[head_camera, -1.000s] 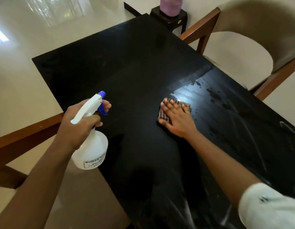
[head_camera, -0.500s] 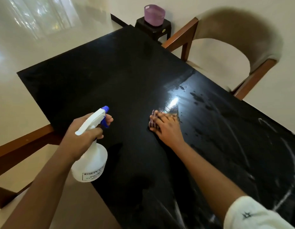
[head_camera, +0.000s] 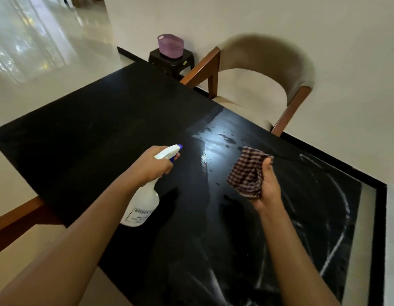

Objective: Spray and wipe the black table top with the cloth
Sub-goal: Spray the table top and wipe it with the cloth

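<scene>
The black table top (head_camera: 92, 138) fills the middle of the view, with wet drops and a bright glare past my hands and pale wipe streaks at the right. My left hand (head_camera: 151, 165) grips the neck of a white spray bottle (head_camera: 143, 206) with a blue trigger, held above the table with its nozzle pointing at the wet patch. My right hand (head_camera: 267, 188) holds a bunched checked cloth (head_camera: 246, 173), lifted off the surface and gripped between thumb and fingers.
A wooden chair (head_camera: 264, 69) with a beige padded back stands at the table's far side. Behind it a purple basket (head_camera: 170, 45) sits on a small dark stool (head_camera: 171, 61). A wooden chair arm (head_camera: 15, 219) runs along the left edge. Glossy pale floor surrounds the table.
My right hand has lifted the cloth off the table and bunched it, moving right. My left hand has brought the spray bottle in over the table top.
</scene>
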Demonstrator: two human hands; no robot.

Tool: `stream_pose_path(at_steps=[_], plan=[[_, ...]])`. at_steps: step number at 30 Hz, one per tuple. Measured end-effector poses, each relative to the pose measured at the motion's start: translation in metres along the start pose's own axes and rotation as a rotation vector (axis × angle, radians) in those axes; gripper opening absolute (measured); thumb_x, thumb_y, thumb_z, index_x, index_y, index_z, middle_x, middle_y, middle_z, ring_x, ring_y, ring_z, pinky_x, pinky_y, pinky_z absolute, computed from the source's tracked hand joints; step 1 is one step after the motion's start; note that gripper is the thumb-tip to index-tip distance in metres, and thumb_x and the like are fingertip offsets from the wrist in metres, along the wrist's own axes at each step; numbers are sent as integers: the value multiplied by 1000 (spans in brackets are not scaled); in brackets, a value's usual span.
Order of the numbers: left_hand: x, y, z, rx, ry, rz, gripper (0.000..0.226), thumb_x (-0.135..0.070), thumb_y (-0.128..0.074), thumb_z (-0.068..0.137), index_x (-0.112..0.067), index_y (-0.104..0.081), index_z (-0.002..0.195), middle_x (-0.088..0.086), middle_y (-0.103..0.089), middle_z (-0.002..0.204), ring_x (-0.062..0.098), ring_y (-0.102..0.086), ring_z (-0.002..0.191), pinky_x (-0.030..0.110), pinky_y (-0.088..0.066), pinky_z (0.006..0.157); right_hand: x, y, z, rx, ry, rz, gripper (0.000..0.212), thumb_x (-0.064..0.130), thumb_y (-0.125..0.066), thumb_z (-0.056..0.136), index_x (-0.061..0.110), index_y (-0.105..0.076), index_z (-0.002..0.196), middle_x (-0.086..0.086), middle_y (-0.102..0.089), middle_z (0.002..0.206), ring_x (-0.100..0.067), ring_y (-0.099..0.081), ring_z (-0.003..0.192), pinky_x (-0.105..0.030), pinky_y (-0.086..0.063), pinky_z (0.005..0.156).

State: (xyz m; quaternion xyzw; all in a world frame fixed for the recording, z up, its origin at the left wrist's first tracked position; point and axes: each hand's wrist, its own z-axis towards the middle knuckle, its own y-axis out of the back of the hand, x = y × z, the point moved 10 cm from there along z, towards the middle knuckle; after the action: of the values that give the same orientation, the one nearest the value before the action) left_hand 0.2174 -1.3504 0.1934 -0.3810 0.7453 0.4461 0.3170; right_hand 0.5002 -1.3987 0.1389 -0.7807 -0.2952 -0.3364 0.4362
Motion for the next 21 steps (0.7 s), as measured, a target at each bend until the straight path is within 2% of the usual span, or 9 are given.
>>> stream_pose_path(at_steps=[3, 5, 8, 11, 14, 15, 16, 19, 21], plan=[[-20, -11, 23, -34, -34, 38, 23, 2, -56, 84, -14, -65, 97, 12, -66, 101, 23, -60, 80, 35, -49, 72, 22, 23, 3, -70, 23, 97, 49, 48, -60, 82, 17, -61, 120, -8, -70, 110, -29, -67, 103, -56, -52, 90], [-26, -17, 38, -71, -40, 117, 18, -6, -60, 85, -23, -64, 87, 8, -68, 99, 25, -65, 84, 39, -55, 80, 31, 32, 3, -102, 46, 123, 57, 49, -61, 80, 16, -58, 126, -10, -67, 119, -31, -64, 109, -57, -50, 92], [-30, -25, 53, -97, -58, 275, 7, -14, -62, 85, -16, -67, 89, 8, -69, 91, 27, -67, 85, 46, -57, 82, 37, 35, 6, -80, 72, 118, 58, 50, -61, 79, 16, -58, 126, -8, -69, 114, -30, -66, 106, -55, -53, 87], [-36, -21, 56, -170, -97, 359, 15, -21, -59, 84, -9, -67, 88, 9, -69, 82, 29, -67, 80, 47, -57, 80, 40, 28, 8, -39, 103, 110, 50, 49, -60, 80, 17, -61, 118, -7, -70, 106, -28, -66, 99, -54, -55, 83], [-33, -9, 55, -251, -143, 320, 14, -21, -57, 86, -10, -65, 88, 8, -67, 80, 26, -67, 76, 48, -57, 76, 42, 15, 10, -36, 184, 40, 67, 61, -75, 65, 19, -61, 116, -3, -72, 102, -23, -68, 93, -47, -58, 79], [-29, -5, 54, -267, -136, 270, 9, -19, -58, 86, -13, -65, 88, 7, -67, 82, 25, -67, 77, 48, -57, 76, 41, 10, 10, -35, 213, -30, 73, 66, -78, 58, 22, -62, 113, 0, -72, 99, -20, -69, 91, -44, -59, 76], [-25, 0, 54, -280, -134, 206, 5, -17, -60, 86, -19, -64, 87, 5, -66, 84, 23, -66, 79, 47, -58, 77, 40, 7, 11, -43, 265, -142, 67, 69, -76, 58, 27, -63, 109, 3, -72, 97, -16, -68, 89, -43, -58, 77], [-18, 16, 51, -323, -177, 19, 21, -9, -59, 87, -30, -59, 88, 0, -65, 91, 17, -65, 86, 39, -58, 75, 30, -25, 8, 26, 539, -737, 25, 48, -62, 87, 37, -61, 109, 10, -69, 95, -3, -64, 86, -38, -54, 84], [-17, 25, 48, -356, -223, -89, 24, -5, -55, 88, -25, -59, 99, -1, -64, 96, 15, -64, 90, 35, -57, 72, -9, -51, 7, 198, 690, -1140, 36, 43, -55, 89, 30, -60, 122, 6, -69, 107, -9, -63, 96, -39, -51, 87]])
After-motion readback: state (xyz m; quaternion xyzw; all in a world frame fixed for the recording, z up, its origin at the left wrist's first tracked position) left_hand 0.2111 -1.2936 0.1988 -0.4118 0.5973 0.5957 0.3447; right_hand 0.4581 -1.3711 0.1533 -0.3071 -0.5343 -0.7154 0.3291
